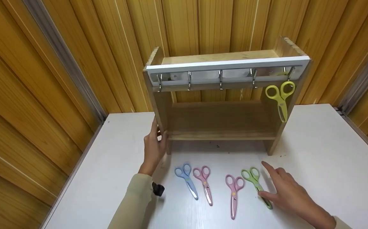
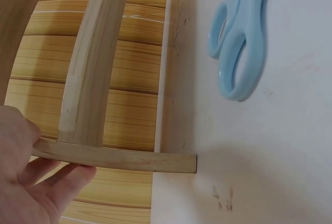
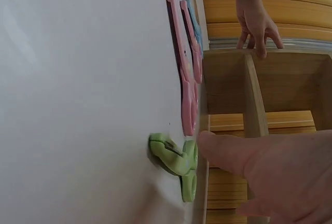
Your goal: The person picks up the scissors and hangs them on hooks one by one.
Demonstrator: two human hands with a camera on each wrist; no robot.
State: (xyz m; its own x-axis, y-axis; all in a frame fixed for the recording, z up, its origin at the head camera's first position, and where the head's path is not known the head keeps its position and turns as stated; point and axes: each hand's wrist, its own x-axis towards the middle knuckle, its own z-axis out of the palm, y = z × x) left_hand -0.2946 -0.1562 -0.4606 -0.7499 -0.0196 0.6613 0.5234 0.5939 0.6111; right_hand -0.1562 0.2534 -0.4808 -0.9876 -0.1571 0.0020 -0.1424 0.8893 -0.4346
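My left hand [image 1: 153, 151] grips the left side board of a small wooden shelf [image 1: 222, 136], thumb on one face and fingers on the other in the left wrist view. Over the green scissors [image 1: 254, 180] hovers my right hand [image 1: 290, 192], its thumb overlapping the blades in the head view and its fingers spread with nothing between them. Left of those lie two pink scissors [image 1: 233, 194] and blue scissors [image 1: 187, 179], handles toward the shelf. Yellow scissors [image 1: 281, 98] hang by a handle loop from the rightmost hook.
A white rail with several metal hooks [image 1: 221, 79] runs along the shelf's upper front. The shelf stands on a white table [image 1: 107, 178], in front of wood-patterned panel walls [image 1: 215, 28]. Dark crumbs [image 1: 218, 146] lie under the shelf.
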